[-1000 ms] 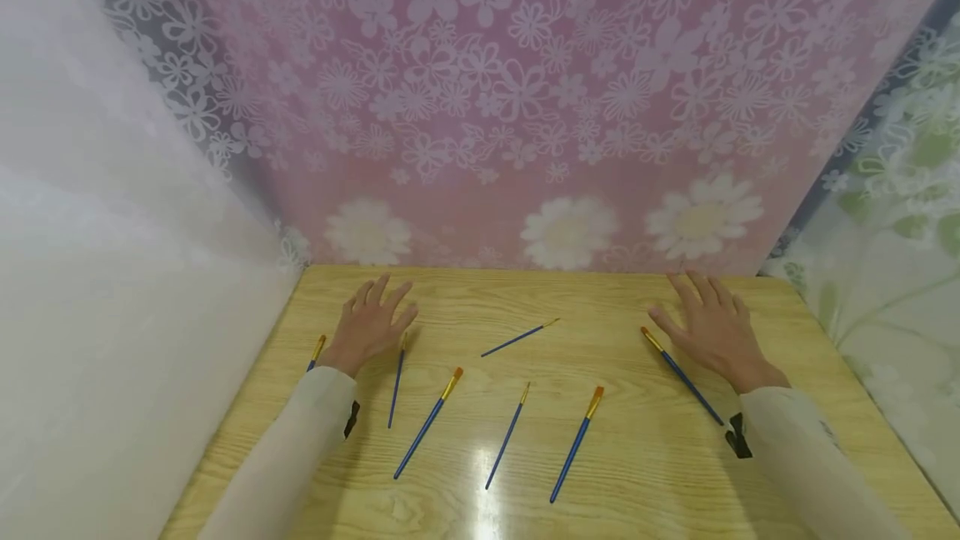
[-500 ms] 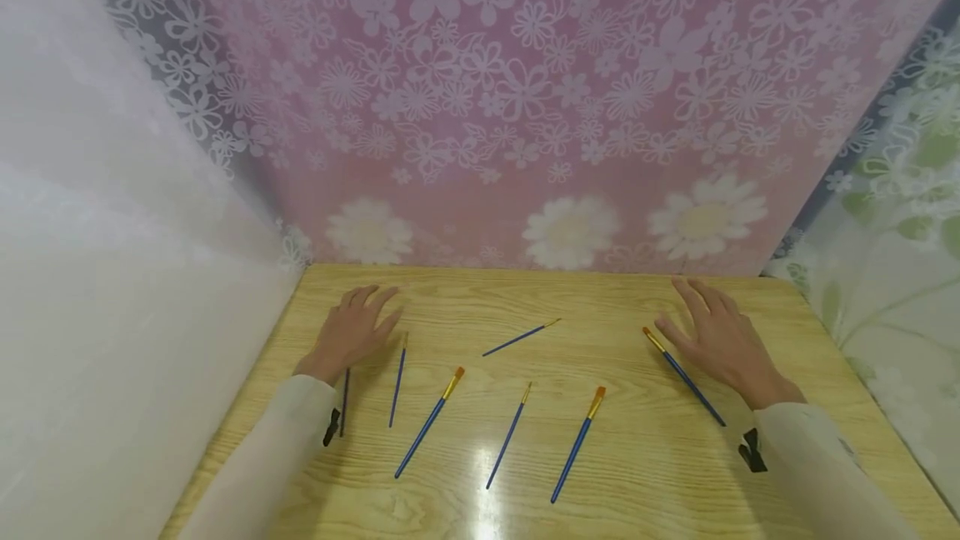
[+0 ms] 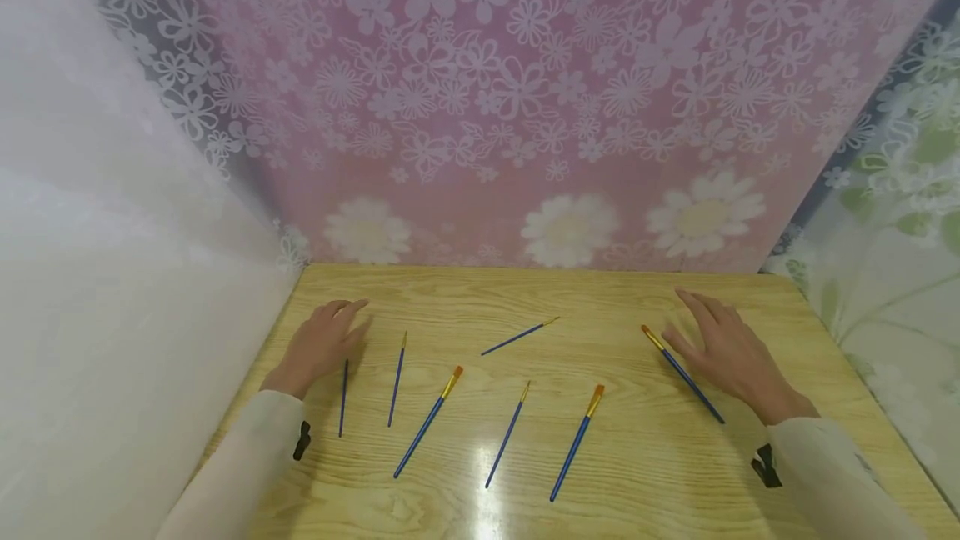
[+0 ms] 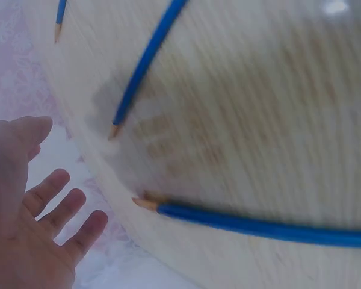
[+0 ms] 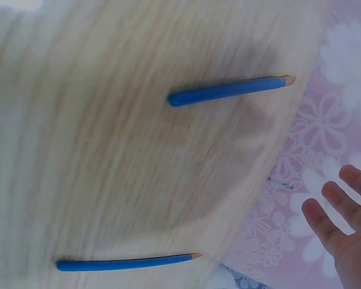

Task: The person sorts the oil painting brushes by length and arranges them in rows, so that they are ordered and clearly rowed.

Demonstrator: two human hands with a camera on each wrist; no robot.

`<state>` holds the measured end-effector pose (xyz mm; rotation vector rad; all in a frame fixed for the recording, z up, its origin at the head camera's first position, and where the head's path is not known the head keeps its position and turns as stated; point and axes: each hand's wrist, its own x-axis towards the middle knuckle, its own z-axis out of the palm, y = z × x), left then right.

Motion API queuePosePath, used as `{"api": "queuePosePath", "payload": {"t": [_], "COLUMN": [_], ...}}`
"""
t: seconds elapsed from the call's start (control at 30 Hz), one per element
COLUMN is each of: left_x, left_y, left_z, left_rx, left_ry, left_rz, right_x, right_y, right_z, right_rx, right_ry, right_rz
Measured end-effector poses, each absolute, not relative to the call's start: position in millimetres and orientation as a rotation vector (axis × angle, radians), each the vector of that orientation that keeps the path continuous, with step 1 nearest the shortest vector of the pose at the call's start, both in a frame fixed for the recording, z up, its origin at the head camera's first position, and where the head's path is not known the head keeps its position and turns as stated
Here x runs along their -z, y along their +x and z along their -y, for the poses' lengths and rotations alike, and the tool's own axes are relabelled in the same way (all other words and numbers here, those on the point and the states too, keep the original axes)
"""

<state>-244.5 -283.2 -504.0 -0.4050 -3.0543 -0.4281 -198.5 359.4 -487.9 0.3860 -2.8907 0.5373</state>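
My left hand (image 3: 318, 347) is held over the table's left side, fingers loosely extended, gripping nothing. Just right of it lies a thin blue paintbrush (image 3: 343, 402), its upper end near the hand. A second thin paintbrush (image 3: 397, 379) lies further right. In the left wrist view, the hand (image 4: 39, 211) appears apart from a blue paintbrush (image 4: 259, 226) and a second paintbrush (image 4: 147, 63). My right hand (image 3: 738, 357) is over the right side, fingers extended, holding nothing. Beside its thumb lies a wide paintbrush (image 3: 682, 373) with orange bristles. The right wrist view shows bare fingers (image 5: 328, 229).
Between the hands lie a wide paintbrush (image 3: 429, 422), another wide one, the flat paintbrush (image 3: 576, 447), and two thin ones: a slanted paintbrush (image 3: 519, 336) and a front paintbrush (image 3: 508, 434). A pink flowered wall (image 3: 480, 107) backs the wooden table (image 3: 637, 482); a white wall (image 3: 150, 273) borders the left.
My left hand has drawn left and back, uncovering the thin paintbrush; the orange-tipped one left of it is now hidden. My right hand has shifted slightly right and back. The paintbrushes lie still.
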Motion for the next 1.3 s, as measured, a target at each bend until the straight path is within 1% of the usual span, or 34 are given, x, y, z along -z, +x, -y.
{"api": "queuePosePath", "payload": {"t": [0.33,0.57,0.77,1.03,1.3], "left_x": [503.6,507.3,510.4,503.7,504.3], "left_y": [-230.3,-219.9,-214.6,-208.3,-208.2], "left_z": [306.2,326.9,340.3,345.8,347.9], "left_rx": [0.428,0.414,0.424,0.548,0.559], "left_ry": [-0.372,-0.431,-0.347,-0.28,-0.237], "left_rz": [3.063,3.005,3.032,3.199,3.256], "right_x": [494.4,504.5,511.9,516.9,522.8], "right_y": [-185.8,-180.2,-176.5,-175.1,-174.2], "right_z": [-363.2,-365.7,-367.9,-367.1,-365.4], "right_rx": [-0.581,-0.558,-0.516,-0.471,-0.564], "right_ry": [0.368,0.423,0.48,0.493,0.468], "right_rz": [2.944,2.913,2.889,2.953,3.027]}}
